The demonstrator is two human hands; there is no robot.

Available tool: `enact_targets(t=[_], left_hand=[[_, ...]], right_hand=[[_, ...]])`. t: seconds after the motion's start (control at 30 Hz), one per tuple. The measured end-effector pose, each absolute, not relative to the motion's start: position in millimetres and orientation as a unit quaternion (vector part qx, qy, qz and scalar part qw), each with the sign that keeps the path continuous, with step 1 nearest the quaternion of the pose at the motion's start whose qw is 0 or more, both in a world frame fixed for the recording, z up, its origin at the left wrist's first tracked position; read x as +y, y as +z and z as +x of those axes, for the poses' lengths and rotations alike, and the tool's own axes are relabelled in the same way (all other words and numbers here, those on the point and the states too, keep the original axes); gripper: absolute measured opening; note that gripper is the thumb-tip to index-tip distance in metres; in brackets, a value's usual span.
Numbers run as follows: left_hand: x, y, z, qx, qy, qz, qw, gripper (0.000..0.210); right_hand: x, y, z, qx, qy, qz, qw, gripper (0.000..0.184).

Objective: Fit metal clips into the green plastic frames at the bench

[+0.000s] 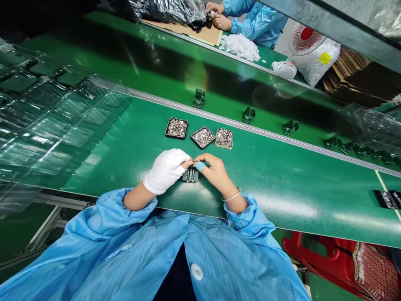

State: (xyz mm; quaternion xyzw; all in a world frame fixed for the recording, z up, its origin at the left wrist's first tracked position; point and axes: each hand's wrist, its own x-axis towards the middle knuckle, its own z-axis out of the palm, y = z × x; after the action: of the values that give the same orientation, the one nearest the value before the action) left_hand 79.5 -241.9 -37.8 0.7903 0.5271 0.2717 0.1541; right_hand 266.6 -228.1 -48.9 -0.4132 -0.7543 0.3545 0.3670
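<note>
My left hand [167,169], in a white glove with bare fingertips, is closed at the far left edge of a small dark green circuit board [190,175] with slotted parts on it. Opposite it, my right hand [214,169] is bare, with blue tape round a digit. Its thumb and fingertip pinch together at the board's far right edge, and whatever is between them is too small to make out. The fingers of both hands meet there and hide part of the board. Beyond them lie a dark tray [176,128], a second dark tray [203,137] and a lighter tray [224,138], all filled with small metal pieces.
Clear plastic trays [59,121] are stacked at left. Behind a metal rail [175,104], several board assemblies [249,114] stand along a green belt. Across it, a co-worker's hands [221,21] work near white pieces [239,47] and a fan [305,39]. A red stool [326,261] stands lower right.
</note>
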Motion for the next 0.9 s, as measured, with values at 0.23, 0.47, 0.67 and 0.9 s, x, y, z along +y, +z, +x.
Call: enact_targets(t=[0.23,0.47,0.67,0.9], left_hand=[[-246,-69,75,0.521,0.327,0.709,0.345,0.033],[-244,-80,77,0.513,0.329,0.681,0.406,0.033],[-244,-80,77,0.508,0.33,0.681,0.411,0.034],[-245,-79,77,0.516,0.327,0.675,0.413,0.033]], right_hand=[[-234,-64,262,-0.775,0.306,-0.433,0.343,0.007],[-237,-80,253,-0.783,0.254,-0.472,0.316,0.013],[-237,-79,256,-0.788,0.241,-0.461,0.33,0.009],[-237,-78,252,-0.78,0.258,-0.476,0.315,0.012]])
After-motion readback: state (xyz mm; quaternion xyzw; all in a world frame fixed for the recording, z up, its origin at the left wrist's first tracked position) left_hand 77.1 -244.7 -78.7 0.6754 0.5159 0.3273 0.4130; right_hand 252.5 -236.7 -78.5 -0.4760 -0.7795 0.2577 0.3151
